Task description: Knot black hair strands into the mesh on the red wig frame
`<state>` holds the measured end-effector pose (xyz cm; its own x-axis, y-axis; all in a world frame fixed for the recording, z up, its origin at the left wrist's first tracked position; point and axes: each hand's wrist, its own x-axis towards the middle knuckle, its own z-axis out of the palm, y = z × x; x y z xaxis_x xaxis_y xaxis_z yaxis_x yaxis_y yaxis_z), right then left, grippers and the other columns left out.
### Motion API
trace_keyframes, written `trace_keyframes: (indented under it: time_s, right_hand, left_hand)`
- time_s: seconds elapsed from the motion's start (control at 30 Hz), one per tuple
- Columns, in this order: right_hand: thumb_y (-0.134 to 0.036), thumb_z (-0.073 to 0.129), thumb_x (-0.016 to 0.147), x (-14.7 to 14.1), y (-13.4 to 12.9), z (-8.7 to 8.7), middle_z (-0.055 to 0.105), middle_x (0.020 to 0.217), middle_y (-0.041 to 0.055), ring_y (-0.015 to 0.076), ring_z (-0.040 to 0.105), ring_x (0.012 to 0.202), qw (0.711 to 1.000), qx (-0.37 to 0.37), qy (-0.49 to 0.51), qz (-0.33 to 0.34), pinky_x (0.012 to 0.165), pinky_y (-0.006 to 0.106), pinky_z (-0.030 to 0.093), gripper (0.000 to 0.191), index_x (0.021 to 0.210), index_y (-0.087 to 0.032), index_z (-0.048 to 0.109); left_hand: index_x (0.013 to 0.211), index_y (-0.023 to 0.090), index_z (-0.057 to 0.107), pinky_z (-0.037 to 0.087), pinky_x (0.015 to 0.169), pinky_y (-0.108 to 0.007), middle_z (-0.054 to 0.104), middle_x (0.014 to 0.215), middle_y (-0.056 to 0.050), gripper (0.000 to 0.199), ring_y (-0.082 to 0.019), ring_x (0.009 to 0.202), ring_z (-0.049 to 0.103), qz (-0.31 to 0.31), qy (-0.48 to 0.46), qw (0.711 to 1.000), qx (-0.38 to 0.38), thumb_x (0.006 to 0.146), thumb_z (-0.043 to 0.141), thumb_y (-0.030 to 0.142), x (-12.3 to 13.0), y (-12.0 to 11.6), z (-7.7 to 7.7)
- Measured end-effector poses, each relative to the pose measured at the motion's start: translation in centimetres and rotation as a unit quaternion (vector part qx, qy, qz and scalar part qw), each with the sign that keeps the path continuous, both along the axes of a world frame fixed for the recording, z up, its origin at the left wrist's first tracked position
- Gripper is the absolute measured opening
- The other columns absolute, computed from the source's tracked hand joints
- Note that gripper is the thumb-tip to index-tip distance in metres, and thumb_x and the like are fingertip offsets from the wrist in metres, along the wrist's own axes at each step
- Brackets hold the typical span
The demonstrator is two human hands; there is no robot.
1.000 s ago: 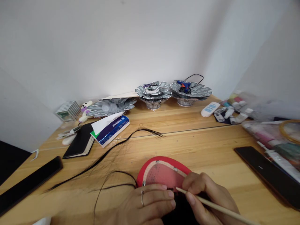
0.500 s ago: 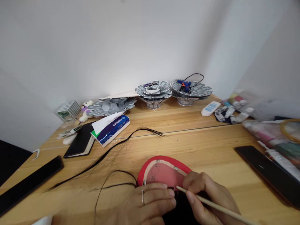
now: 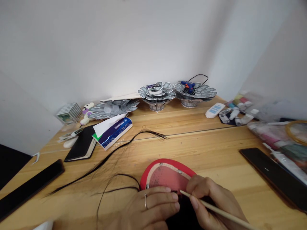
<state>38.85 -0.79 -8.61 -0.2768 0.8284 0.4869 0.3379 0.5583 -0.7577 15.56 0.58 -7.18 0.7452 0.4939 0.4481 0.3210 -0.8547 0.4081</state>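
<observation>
A red rounded form [image 3: 153, 166] lies at the bottom middle, bearing a pinkish mesh piece [image 3: 165, 177] with a pale border and several small metal clips or snaps. Black hair [image 3: 183, 214] covers its near part. My left hand [image 3: 153, 207], a ring on one finger, lies over the near left side with its fingers stretched out flat. In a pinch, my right hand [image 3: 213, 201] holds a thin wooden stick [image 3: 220, 210]. The stick's pale tip rests at or just above the mesh where the black hair begins, close to my left fingertips. Some loose strands trail out left.
A long hair strand [image 3: 112, 153] lies across the wooden table [image 3: 192, 140]. Left are a black notebook [image 3: 80, 143], a blue box [image 3: 115, 132] and a dark phone-like slab [image 3: 31, 188]. Grey petalled bowls [image 3: 157, 95] line the wall, one holding a blue glue gun [image 3: 188, 85]. Another dark slab [image 3: 271, 175] lies right.
The whole view has shifted very slightly. Both hands and the wooden stick keep practically the same place over the mesh.
</observation>
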Motion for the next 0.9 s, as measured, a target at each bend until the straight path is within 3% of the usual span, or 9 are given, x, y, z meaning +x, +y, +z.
trace_keyframes:
  time_s: [0.13, 0.27, 0.47, 0.57, 0.7, 0.9]
  right_hand:
    - [-0.006, 0.051, 0.087, -0.2, 0.4, -0.3, 0.059, 0.064, -0.0042, 0.0131, 0.060, 0.055, 0.999, 0.047, 0.013, 0.006, 0.054, 0.021, 0.051, 0.021, 0.082, -0.027, 0.048]
    - [-0.004, 0.052, 0.084, -0.3, 0.7, -0.1, 0.061, 0.062, -0.0028, 0.0139, 0.062, 0.052, 0.997, 0.079, -0.004, 0.004, 0.051, 0.021, 0.053, 0.022, 0.081, -0.026, 0.049]
    - [-0.006, 0.054, 0.084, -0.6, 0.8, 0.3, 0.064, 0.061, -0.0016, 0.0145, 0.063, 0.050, 0.995, 0.099, 0.002, -0.002, 0.049, 0.022, 0.053, 0.021, 0.081, -0.026, 0.051]
    - [-0.005, 0.053, 0.083, -0.6, 0.8, 0.3, 0.065, 0.062, -0.0015, 0.0145, 0.064, 0.051, 0.996, 0.091, 0.010, -0.002, 0.049, 0.021, 0.053, 0.021, 0.081, -0.026, 0.052]
    - [-0.002, 0.051, 0.081, -0.5, 0.9, 0.1, 0.063, 0.062, -0.0028, 0.0136, 0.063, 0.053, 0.997, 0.079, 0.008, -0.003, 0.051, 0.020, 0.053, 0.024, 0.082, -0.026, 0.051]
    - [-0.005, 0.050, 0.082, -0.3, 0.7, -0.3, 0.060, 0.062, -0.0039, 0.0128, 0.061, 0.051, 0.997, 0.080, -0.011, -0.009, 0.050, 0.020, 0.051, 0.022, 0.082, -0.026, 0.048]
  left_hand:
    - [0.119, 0.011, 0.058, 0.038, 0.110, -0.016, 0.077, 0.111, -0.007, 0.038, -0.008, 0.119, 0.063, -0.024, -0.042, 0.996, 0.074, 0.107, 0.030, 0.034, 0.3, 0.7, -1.7]
    - [0.122, 0.008, 0.057, 0.036, 0.112, -0.019, 0.077, 0.110, -0.008, 0.042, -0.008, 0.123, 0.061, -0.034, -0.052, 0.991, 0.120, 0.109, 0.024, 0.030, 0.3, 1.0, -3.3]
    - [0.129, 0.008, 0.055, 0.034, 0.113, -0.020, 0.074, 0.119, -0.007, 0.041, -0.011, 0.133, 0.052, -0.027, -0.054, 0.991, 0.122, 0.108, 0.026, 0.028, 0.4, 0.8, -4.6]
    - [0.126, 0.007, 0.056, 0.032, 0.114, -0.019, 0.076, 0.113, -0.008, 0.041, -0.009, 0.131, 0.054, -0.022, -0.100, 0.984, 0.145, 0.108, 0.025, 0.028, 0.6, 0.9, -4.8]
    - [0.130, 0.007, 0.052, 0.032, 0.114, -0.021, 0.073, 0.121, -0.009, 0.042, -0.011, 0.132, 0.052, -0.050, -0.026, 0.992, 0.117, 0.108, 0.024, 0.029, 0.4, 1.0, -4.4]
    - [0.129, 0.007, 0.054, 0.031, 0.114, -0.021, 0.073, 0.121, -0.008, 0.045, -0.010, 0.132, 0.053, -0.048, -0.017, 0.992, 0.116, 0.108, 0.021, 0.030, 0.0, 0.9, -4.1]
